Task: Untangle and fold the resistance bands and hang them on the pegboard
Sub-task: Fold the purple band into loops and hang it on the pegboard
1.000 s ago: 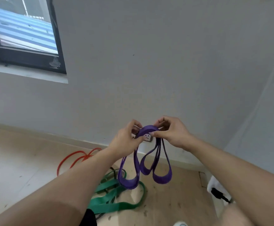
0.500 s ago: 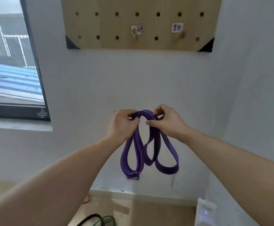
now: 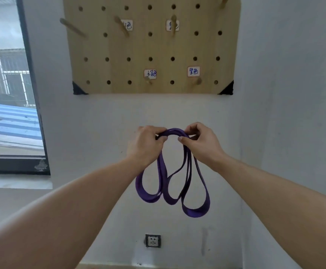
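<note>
Over the last second the view has swung up from the floor to the wall, and the light wooden pegboard [image 3: 150,45] now fills the upper frame where a moment ago only its lower edge showed. The folded purple rubber resistance band [image 3: 172,183] has come up with it, so the folding looks done and hanging is the step in hand. The left hand [image 3: 144,146] and right hand [image 3: 199,142] both pinch the band's gathered top, close together, with three loops dangling below against the bare white wall. The band sits well below the board's bottom edge. The lower right wooden peg [image 3: 198,81], under a white label with purple writing [image 3: 193,71], looks the likely target. Open wall lies between hands and board; the dark window frame [image 3: 34,94] on the left and the white wall socket [image 3: 153,240] below are well apart
</note>
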Demonstrator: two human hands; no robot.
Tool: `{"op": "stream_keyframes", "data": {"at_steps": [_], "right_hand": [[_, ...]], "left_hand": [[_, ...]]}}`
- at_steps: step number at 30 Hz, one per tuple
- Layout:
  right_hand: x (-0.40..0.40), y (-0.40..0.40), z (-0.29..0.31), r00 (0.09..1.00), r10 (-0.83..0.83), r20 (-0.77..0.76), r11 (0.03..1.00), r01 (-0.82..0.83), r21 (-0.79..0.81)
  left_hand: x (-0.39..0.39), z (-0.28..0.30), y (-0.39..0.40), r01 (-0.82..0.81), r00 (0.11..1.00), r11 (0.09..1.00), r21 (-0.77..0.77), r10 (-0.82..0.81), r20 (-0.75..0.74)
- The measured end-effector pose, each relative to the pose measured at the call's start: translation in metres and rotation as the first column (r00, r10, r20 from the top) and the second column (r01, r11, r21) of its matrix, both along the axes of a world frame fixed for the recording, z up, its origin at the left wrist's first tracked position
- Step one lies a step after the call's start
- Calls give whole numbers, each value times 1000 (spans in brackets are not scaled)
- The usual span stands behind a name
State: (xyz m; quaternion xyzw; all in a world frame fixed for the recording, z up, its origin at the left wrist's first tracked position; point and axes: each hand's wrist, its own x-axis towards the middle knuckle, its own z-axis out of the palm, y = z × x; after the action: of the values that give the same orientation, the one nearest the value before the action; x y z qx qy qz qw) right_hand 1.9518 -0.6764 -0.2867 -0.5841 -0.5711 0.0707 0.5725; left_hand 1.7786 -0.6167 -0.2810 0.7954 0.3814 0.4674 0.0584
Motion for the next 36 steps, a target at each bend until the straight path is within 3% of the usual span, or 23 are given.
{"op": "stream_keyframes", "data": {"at_steps": [8, 14, 19, 27, 31, 36], "right_hand": [[14, 2, 53, 997, -68, 28, 988, 63, 142], [29, 9, 87, 986, -161, 43, 939, 139, 315], [38, 22, 113, 980, -198, 2, 886, 178, 429], [57, 44, 135, 981, -183, -61, 919, 192, 344], [68, 59, 137, 972, -207, -114, 912, 234, 337], [80, 78, 136, 963, -260, -70, 912, 269, 309]], "left_hand": [[20, 48, 22, 55, 998, 995, 83, -55, 2], [52, 79, 28, 150, 964, 976, 155, -179, 196], [69, 101, 34, 98, 959, 966, 241, -156, 237], [87, 129, 45, 8, 994, 977, 213, -32, 109], [100, 129, 54, 18, 995, 984, 178, -35, 92], [113, 125, 70, 29, 995, 984, 173, -45, 92]]}}
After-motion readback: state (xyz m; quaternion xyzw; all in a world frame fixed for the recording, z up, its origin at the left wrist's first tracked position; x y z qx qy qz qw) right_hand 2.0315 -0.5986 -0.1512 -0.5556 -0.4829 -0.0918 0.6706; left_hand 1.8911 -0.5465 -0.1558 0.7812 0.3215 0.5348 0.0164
